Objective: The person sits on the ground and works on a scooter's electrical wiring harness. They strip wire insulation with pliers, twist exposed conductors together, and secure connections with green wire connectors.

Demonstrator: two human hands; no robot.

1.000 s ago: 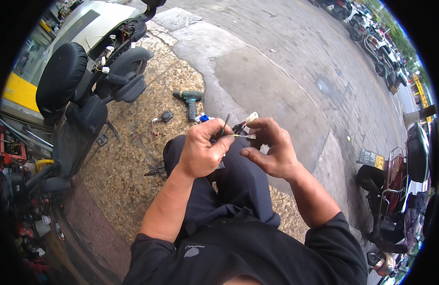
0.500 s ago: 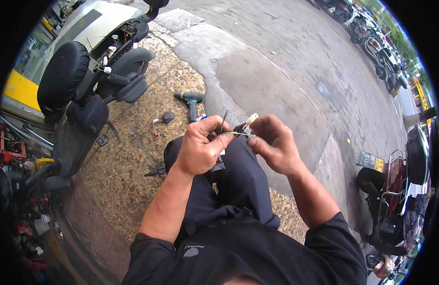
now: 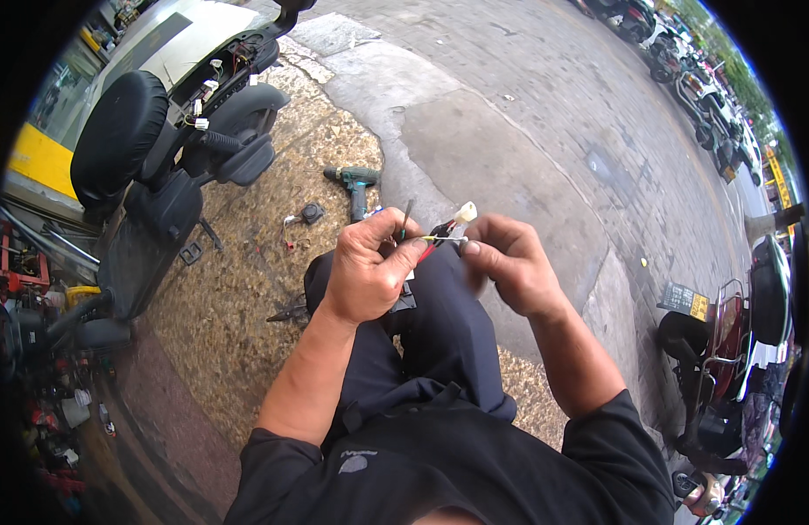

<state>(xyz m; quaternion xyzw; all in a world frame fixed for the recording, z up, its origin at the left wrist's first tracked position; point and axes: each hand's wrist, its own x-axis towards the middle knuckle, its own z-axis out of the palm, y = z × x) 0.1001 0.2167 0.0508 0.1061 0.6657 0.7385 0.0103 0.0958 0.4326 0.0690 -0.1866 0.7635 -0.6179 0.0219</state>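
Above my knees, my left hand pinches a thin wire with a yellow-green sleeve and a pale stretch running to the right. A dark, slender piece sticks up from between the same fingers. The thumb and forefinger of my right hand are closed on the pale far end of that wire. Just beyond the fingers, a white plug connector hangs on dark and red wires. Where those wires lead is hidden behind my hands.
A teal and black cordless drill lies on the pebbled ground ahead. Left of it is a small black part with wires. A partly stripped scooter with loose connectors stands at the left. Parked scooters line the right side.
My right hand has shifted slightly, its fingers now closer together at the wire end. The white connector has moved up a little. My left hand keeps its pinch.
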